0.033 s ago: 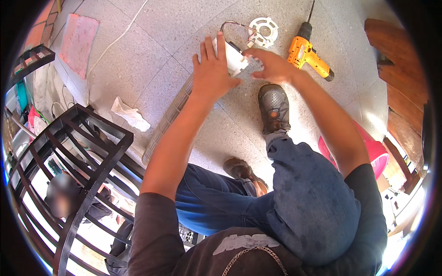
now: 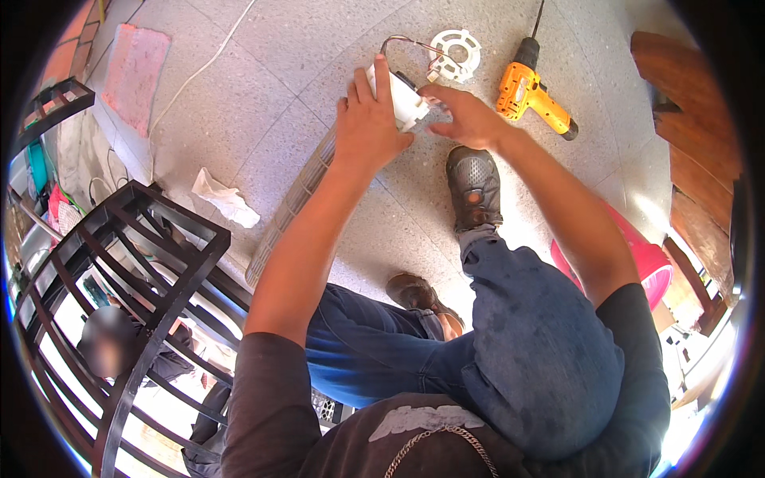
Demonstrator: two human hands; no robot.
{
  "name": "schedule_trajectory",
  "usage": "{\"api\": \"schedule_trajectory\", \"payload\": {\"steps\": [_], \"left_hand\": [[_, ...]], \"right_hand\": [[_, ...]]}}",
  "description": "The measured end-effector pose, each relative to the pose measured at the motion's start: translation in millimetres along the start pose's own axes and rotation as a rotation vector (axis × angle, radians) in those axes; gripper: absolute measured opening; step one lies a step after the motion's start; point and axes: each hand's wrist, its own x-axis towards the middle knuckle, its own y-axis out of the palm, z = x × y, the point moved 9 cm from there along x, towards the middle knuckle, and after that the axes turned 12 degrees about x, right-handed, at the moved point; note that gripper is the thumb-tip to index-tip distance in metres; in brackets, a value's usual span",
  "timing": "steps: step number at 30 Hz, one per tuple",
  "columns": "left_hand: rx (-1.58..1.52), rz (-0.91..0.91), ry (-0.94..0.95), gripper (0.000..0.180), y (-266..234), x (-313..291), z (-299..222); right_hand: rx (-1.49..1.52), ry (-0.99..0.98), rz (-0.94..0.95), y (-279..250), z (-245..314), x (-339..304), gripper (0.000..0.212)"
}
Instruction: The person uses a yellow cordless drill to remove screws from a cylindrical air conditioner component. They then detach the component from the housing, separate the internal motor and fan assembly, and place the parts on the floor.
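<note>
A white plastic housing (image 2: 405,105) with a dark part on its far side sits at the upper end of a long grey slatted cylinder (image 2: 288,209) on the floor. My left hand (image 2: 368,131) holds the housing from the left, its fingers stretched along that side and the thumb apart. At the housing's right end, the fingertips of my right hand (image 2: 470,115) touch its edge, with index and thumb spread. Dark wires (image 2: 414,40) run from behind the housing towards a white slotted ring (image 2: 470,56). What lies under my left palm is hidden.
An orange drill (image 2: 526,92) with a long bit lies right of the ring. My shoe (image 2: 475,187) stands just below my right hand. A crumpled white cloth (image 2: 225,197), a black metal rack (image 2: 179,211), a pink tub (image 2: 655,267) and brown wooden pieces (image 2: 693,119) surround me.
The fingers of my left hand have drawn slightly closer together on the housing. My right hand has shifted a little lower. The housing, drill and ring stay in place.
</note>
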Motion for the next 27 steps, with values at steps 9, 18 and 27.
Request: {"api": "schedule_trajectory", "payload": {"steps": [9,18,27], "left_hand": [[-0.653,0.166,0.005,0.092,-0.1,48.2,62.7],[-1.274,0.219,-0.002,0.035,15.6,41.9,83.4],[-1.106,0.11,-0.086,0.027,27.1,32.3,86.7]], "right_hand": [[-0.045,-0.122,-0.177,-31.1,35.5,28.7,0.037],[0.004,-0.179,-0.228,-35.6,41.0,41.6,0.026],[0.063,-0.055,-0.217,-29.6,40.9,40.3,0.036]]}}
